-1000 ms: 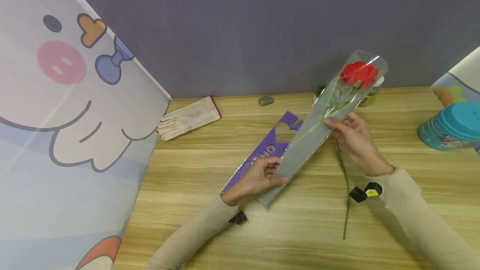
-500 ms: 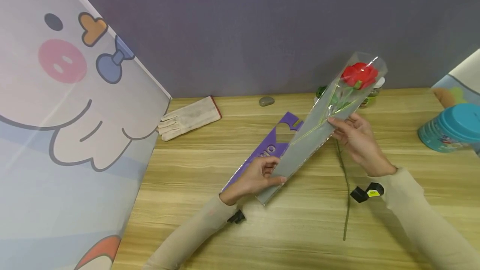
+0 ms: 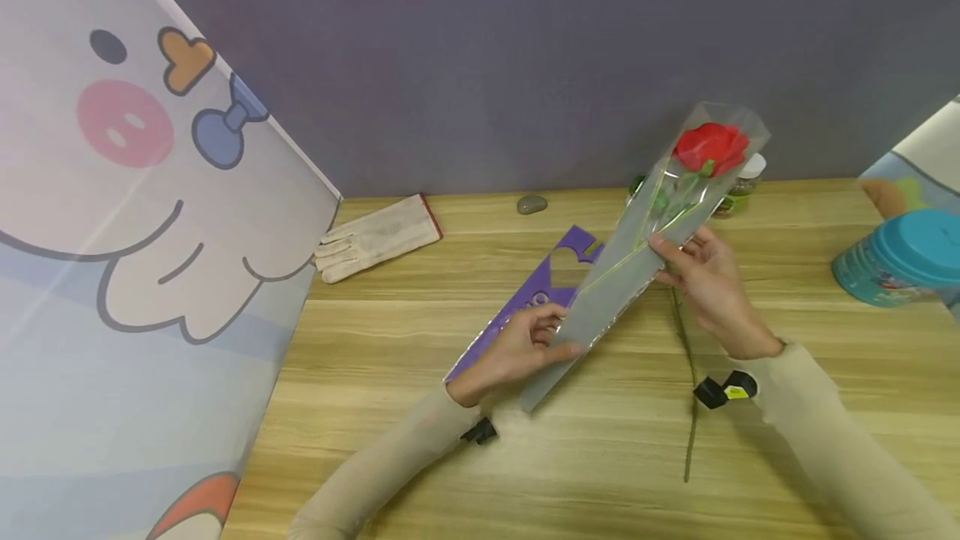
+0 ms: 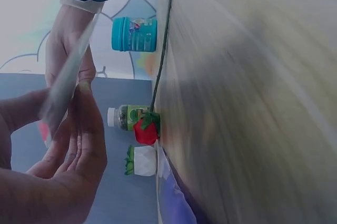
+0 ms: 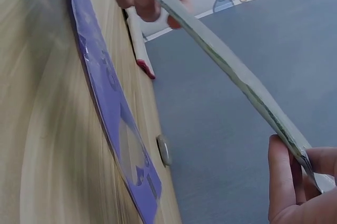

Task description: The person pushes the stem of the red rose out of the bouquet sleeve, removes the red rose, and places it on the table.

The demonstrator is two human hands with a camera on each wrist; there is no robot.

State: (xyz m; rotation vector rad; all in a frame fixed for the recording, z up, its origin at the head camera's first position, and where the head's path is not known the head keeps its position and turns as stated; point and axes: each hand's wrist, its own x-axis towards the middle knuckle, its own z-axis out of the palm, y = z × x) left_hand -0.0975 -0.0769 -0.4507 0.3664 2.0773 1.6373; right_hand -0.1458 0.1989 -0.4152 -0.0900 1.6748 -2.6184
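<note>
Red artificial rose (image 3: 709,147) sits inside a clear tapered plastic sleeve (image 3: 630,273), lifted at a slant above the wooden table (image 3: 600,457). The left hand (image 3: 525,348) pinches the narrow lower end of this sleeve with curled fingers, and the right hand (image 3: 708,282) pinches its edge just below the flower. Under it lies a flat purple sleeve with a heart cutout (image 3: 525,307), and 1 bare green stem (image 3: 690,390) rests on the table beside the right hand. I think the thin plastic may crease or slip – both grips are only at the edges – and then the rose could slide out.
</note>
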